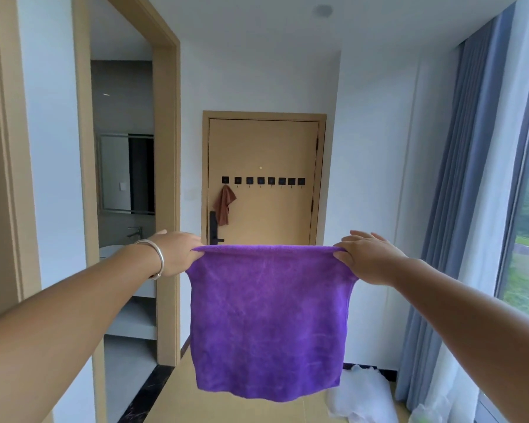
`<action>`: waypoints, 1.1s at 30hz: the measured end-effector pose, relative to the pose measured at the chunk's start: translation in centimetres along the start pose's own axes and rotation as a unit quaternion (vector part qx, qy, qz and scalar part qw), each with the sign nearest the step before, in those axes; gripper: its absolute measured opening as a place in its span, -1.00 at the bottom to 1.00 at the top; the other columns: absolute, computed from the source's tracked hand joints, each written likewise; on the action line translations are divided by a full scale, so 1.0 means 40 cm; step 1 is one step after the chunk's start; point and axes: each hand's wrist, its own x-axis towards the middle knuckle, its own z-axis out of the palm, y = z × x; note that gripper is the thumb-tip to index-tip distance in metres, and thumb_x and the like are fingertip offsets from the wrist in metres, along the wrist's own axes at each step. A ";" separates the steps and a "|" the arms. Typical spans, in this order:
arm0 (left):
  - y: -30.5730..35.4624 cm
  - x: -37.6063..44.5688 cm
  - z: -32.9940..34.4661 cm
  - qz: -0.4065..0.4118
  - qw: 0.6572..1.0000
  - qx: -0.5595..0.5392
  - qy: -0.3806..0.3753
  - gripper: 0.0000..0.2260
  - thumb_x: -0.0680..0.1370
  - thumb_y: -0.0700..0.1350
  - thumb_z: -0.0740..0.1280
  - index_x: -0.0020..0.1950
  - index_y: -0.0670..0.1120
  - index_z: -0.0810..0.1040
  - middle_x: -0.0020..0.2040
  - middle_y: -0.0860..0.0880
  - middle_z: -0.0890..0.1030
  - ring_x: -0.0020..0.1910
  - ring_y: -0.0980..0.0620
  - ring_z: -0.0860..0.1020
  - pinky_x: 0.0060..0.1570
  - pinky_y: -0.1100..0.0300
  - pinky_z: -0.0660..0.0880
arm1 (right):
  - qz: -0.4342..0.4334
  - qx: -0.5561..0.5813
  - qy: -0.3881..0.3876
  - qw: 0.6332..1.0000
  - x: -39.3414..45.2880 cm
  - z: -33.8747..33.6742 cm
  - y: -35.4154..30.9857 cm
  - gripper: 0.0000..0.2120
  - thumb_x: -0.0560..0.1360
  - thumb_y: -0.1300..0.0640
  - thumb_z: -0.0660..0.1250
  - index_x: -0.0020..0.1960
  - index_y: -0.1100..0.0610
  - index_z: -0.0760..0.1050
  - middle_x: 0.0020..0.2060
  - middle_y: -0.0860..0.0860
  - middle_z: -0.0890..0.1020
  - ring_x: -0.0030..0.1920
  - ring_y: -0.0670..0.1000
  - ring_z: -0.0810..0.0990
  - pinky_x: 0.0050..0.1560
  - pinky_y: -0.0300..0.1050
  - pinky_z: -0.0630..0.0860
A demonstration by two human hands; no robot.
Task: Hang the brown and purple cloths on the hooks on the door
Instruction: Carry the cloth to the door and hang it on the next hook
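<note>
A purple cloth [269, 322] hangs spread flat in front of me, held up by its two top corners. My left hand [177, 254] pinches the left corner and my right hand [367, 257] pinches the right corner, both arms stretched forward. Straight ahead stands a tan door [263, 148] with a row of several black square hooks [263, 181] across its middle. A brown cloth [224, 206] hangs from the leftmost hook. The other hooks are bare. The door is some distance beyond my hands.
An open doorway [122, 178] on the left leads to a bathroom with a mirror and sink. Blue-grey curtains [458, 209] and a window fill the right side. White plastic bags [361, 392] lie on the floor at the lower right. A black door handle [213, 228] sits below the brown cloth.
</note>
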 end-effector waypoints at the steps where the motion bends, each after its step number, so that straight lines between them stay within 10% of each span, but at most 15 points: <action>1: -0.008 0.015 0.012 -0.001 1.000 -0.001 -0.004 -0.70 0.66 0.03 0.02 -0.19 0.05 0.43 -0.18 0.08 0.51 -0.15 0.09 0.49 0.13 0.00 0.34 | -0.002 -0.003 -0.003 1.000 0.021 0.011 0.000 -0.54 0.65 -0.15 -0.13 0.29 -0.08 0.46 0.29 -0.12 0.49 0.46 0.01 0.22 0.47 0.09 0.14; 21: -0.176 0.616 0.187 -0.052 0.998 0.037 -0.012 -0.72 0.64 0.01 0.02 -0.20 0.03 0.39 -0.12 0.05 0.50 -0.06 0.06 0.49 0.10 0.03 0.34 | -0.031 0.041 0.026 0.998 0.680 0.253 0.155 -0.58 0.65 -0.13 -0.10 0.22 -0.03 0.48 0.14 -0.09 0.49 0.38 0.00 0.30 0.39 -0.02 0.20; 33: -0.328 0.918 0.391 -0.060 0.997 0.034 -0.042 -0.70 0.65 0.01 0.00 -0.12 -0.02 0.47 -0.08 0.06 0.50 -0.04 0.08 0.49 0.13 0.05 0.30 | -0.054 0.025 -0.005 0.998 1.029 0.455 0.187 -0.54 0.65 -0.16 -0.12 0.41 -0.09 0.37 0.40 -0.11 0.40 0.52 -0.01 0.11 0.48 0.03 0.09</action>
